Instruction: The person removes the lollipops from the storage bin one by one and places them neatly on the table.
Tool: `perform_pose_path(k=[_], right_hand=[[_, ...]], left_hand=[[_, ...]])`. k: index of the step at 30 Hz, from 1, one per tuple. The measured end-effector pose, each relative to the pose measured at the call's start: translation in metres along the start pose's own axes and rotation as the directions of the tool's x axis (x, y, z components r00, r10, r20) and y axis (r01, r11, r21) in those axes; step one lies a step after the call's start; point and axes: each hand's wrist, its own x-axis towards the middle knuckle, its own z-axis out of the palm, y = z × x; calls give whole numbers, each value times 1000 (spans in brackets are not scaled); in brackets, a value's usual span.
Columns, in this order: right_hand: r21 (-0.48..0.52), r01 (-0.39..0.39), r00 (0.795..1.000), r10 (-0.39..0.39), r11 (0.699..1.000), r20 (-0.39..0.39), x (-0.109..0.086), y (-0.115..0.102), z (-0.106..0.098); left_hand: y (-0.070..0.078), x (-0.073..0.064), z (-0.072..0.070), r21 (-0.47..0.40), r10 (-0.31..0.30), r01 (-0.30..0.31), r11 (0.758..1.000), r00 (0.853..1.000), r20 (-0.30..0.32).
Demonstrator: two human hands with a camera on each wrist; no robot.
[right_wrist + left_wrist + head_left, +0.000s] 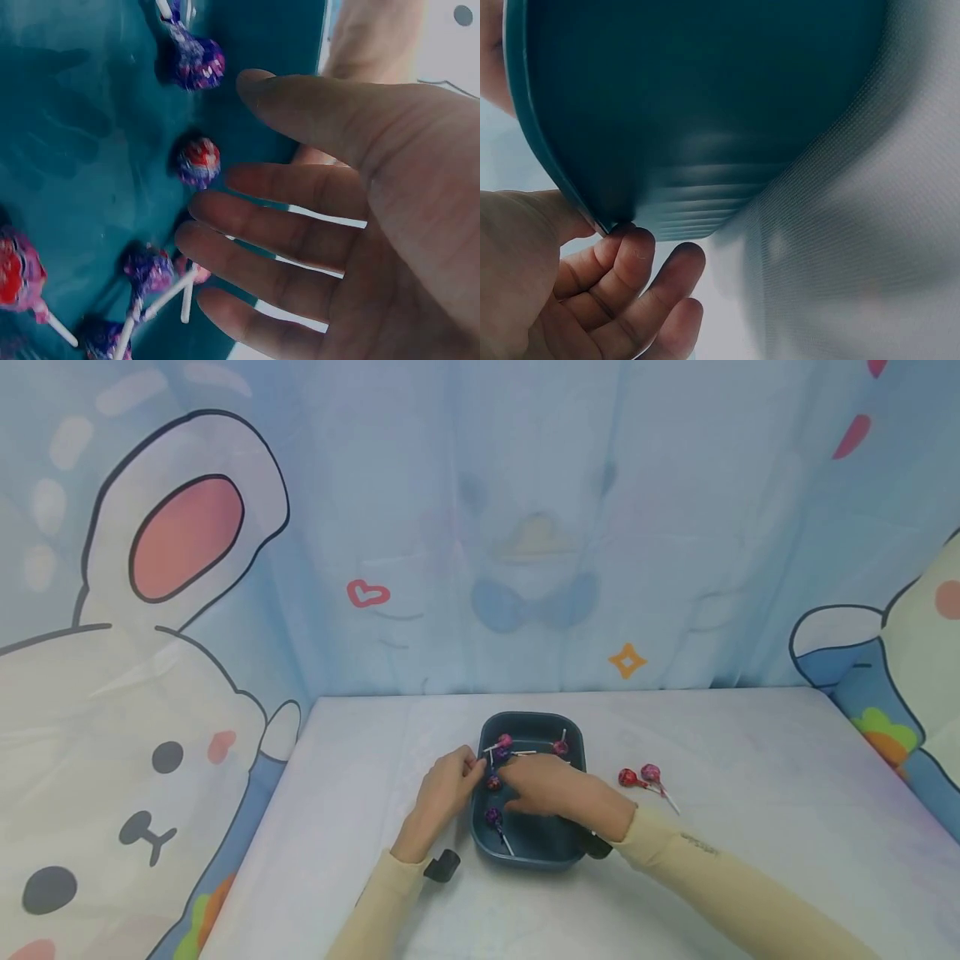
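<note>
A dark teal tray [540, 852] holds several wrapped lollipops, mostly purple, pink and red. My left hand [441, 789] is at its left side and pinches the rim [551, 169] between thumb and fingertips, the other fingers lying loose outside the wall. Over the tray, my right hand [547, 783] has its fingers extended and thumb apart. In the right wrist view its fingertips lie close to a red-and-purple lollipop [199, 161], with nothing gripped. A purple lollipop [196, 64] lies near the thumb, and a pink-and-red one [16, 270] lies farther off.
Two lollipops, one red [627, 777] and one pink [650, 772], lie on the white tabletop [735, 860] right of the tray. A light blue curtain [420, 527] printed with cartoon animals hangs behind and beside the table.
</note>
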Motion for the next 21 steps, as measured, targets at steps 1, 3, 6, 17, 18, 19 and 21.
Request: perform_pose_path(k=[1, 3, 6, 17, 18, 19, 21], right_hand=[[-5, 16, 1000, -16, 1000, -4, 1, -1, 2], [-15, 44, 999, -44, 999, -10, 3, -3, 5], [-44, 67, 998, -68, 997, -10, 6, -4, 10], [-113, 105, 994, -103, 988, 23, 13, -15, 20], [-121, 109, 994, -106, 987, 29, 14, -16, 20], [-128, 113, 993, -109, 985, 34, 14, -17, 20], [-138, 116, 993, -111, 984, 46, 15, -19, 20]], left_hand=[[0, 0, 0, 0, 2, -2, 1000, 1000, -1], [-1, 1, 1, -1, 8, -8, 1000, 1000, -2], [-1, 2, 1, -2, 17, -17, 1000, 1000, -7], [1, 0, -1, -10, 6, -6, 1000, 1000, 0], [1, 0, -1, -10, 4, -4, 1000, 1000, 1], [1, 0, -1, -14, 2, -1, 1000, 1000, 2], [1, 0, -1, -19, -3, 3, 1000, 1000, 4]])
